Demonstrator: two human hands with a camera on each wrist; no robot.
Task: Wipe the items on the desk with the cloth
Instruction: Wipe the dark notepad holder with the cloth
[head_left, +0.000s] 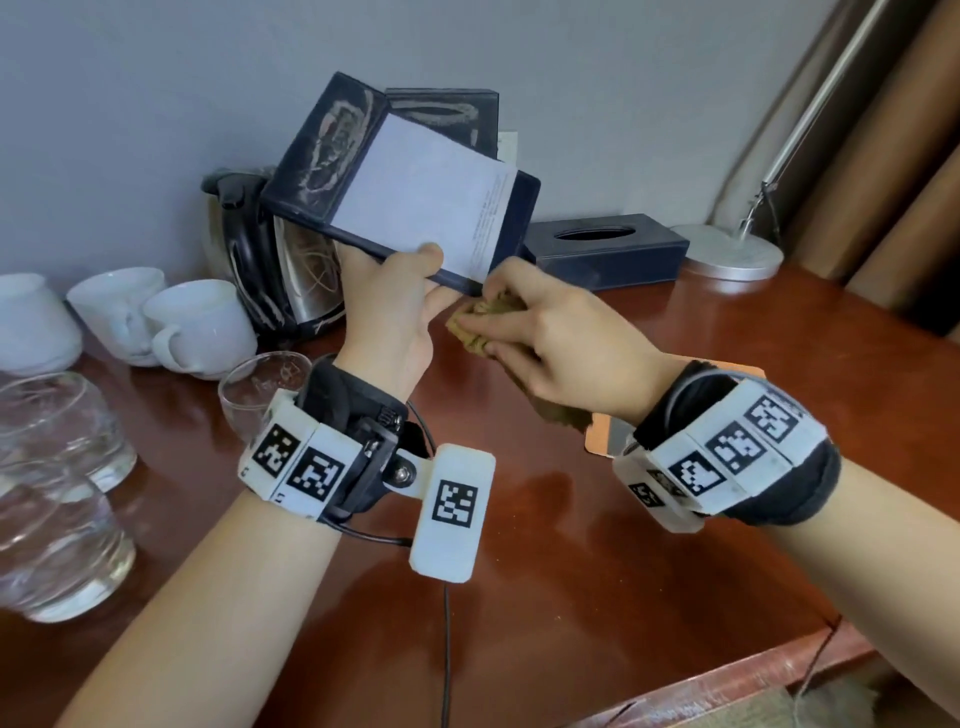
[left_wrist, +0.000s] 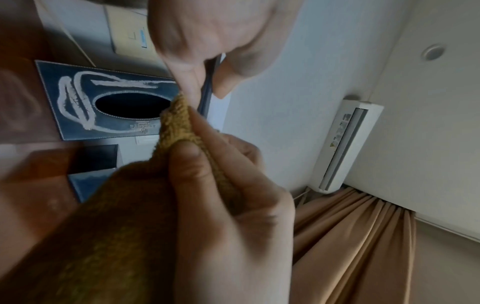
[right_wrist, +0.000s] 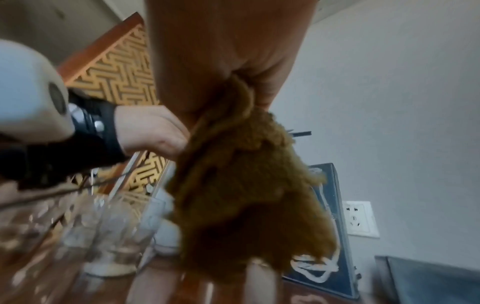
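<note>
With left hand (head_left: 387, 306) pinching the open dark-blue leather notepad folder (head_left: 400, 182) aloft above the reddish wooden desk (head_left: 597, 519) and right hand (head_left: 550, 332) bunching the mustard knitted cloth (head_left: 480, 327) against its lower edge, mid-wipe on that folder, likely needing next a stroke upward across the chalk-smeared cover.

No readable text: tiny print on notepad sheet (head_left: 485, 218), tissue box (left_wrist: 109, 102) emblem blurred.
</note>
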